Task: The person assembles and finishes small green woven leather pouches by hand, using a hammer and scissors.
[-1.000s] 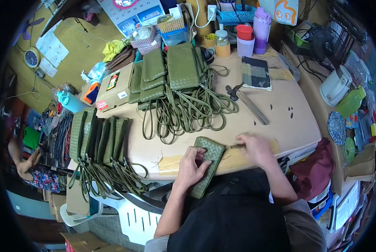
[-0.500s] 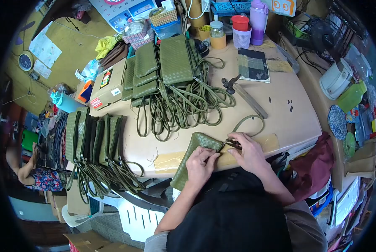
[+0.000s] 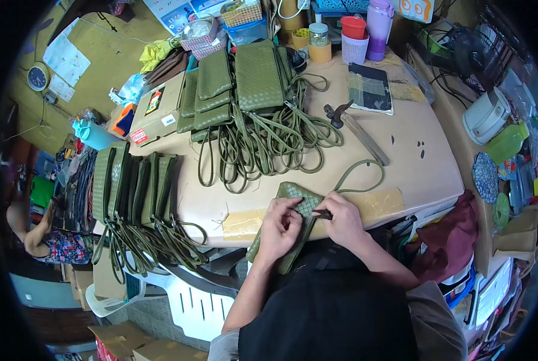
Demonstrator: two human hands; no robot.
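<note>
Left hand (image 3: 280, 230): closed with curled fingers on the green pouch, its upper part pinned between thumb and fingers.
Right hand (image 3: 345, 224): closed in a pinch on a small dark piece (image 3: 323, 214), held against the pouch's right edge; what the piece is cannot be told.
Blue bottle (image 3: 94, 133): seen beyond the table's left end.
Row of pouches (image 3: 140, 186): stood side by side at the table's left edge, their straps (image 3: 152, 243) hung over it.
Cardboard box (image 3: 155, 114): set behind the row, a red label stuck on it.
Pouch pile (image 3: 259, 78): stacked towards the back, with looped straps spread in front.
Green pouch (image 3: 297, 195): held at the table's front edge, its lower part extended past the edge towards the person's body.
Strap loop (image 3: 365, 174): laid on the table (image 3: 428, 171), its near end hidden at the right hand.
Hammer (image 3: 365, 139): rested just above the loop, its head pointed away.
Notebook (image 3: 370, 89): placed behind the hammer, near the purple bottle (image 3: 378, 30).
</note>
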